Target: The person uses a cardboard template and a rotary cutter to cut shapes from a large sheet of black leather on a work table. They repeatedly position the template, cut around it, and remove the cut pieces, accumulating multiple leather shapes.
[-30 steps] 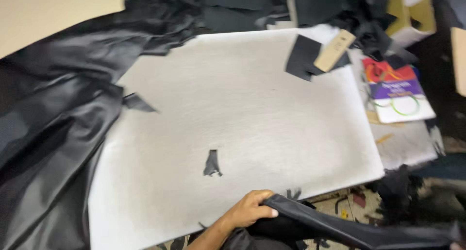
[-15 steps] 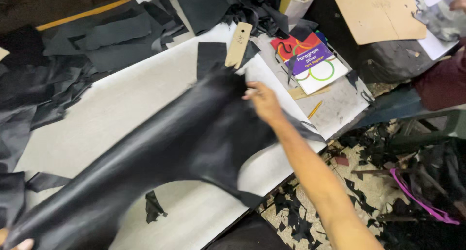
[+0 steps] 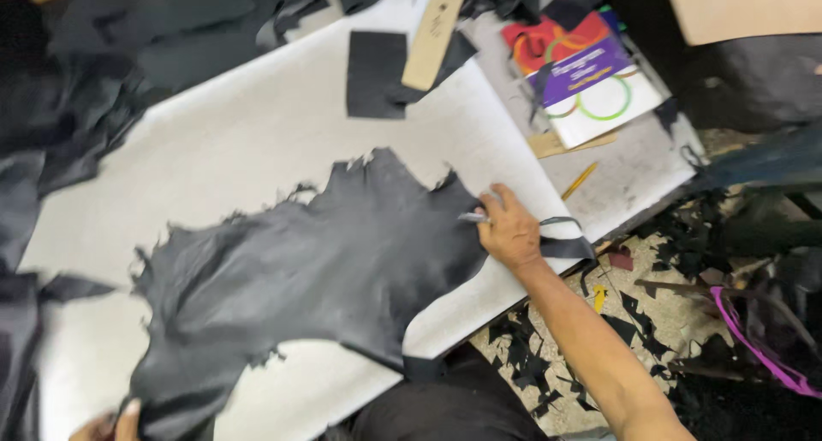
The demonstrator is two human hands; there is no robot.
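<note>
Black leather dominates the view: a large ragged-edged hide (image 3: 325, 270) lies spread flat across the white cutting board (image 3: 257, 158), running from the lower left corner up toward the middle of the board. The right hand (image 3: 507, 229) rests palm-down on the hide's right edge, fingers spread and pressing it against the board; a slim silvery tool (image 3: 473, 217) shows at the fingertips (too blurred to say what kind, or whether the fingers actually pinch it). The left hand (image 3: 110, 422) shows only partly at the bottom edge, its thumb and fingers closed on the hide's lower left corner.

Above the hide, a small rectangular black leather piece (image 3: 375, 73) lies on the board, with a tan cardboard tag (image 3: 433, 37) lying slantwise over its right side. Right of the board, a colourful booklet (image 3: 582, 73) with red, purple and white areas sits on the grey table (image 3: 642, 167), and a yellow pencil (image 3: 580, 181) lies just below it. More black leather is heaped along the left and top of the board. Black offcuts (image 3: 522, 355) litter the floor below the table edge, near a pink strap (image 3: 762, 347).
</note>
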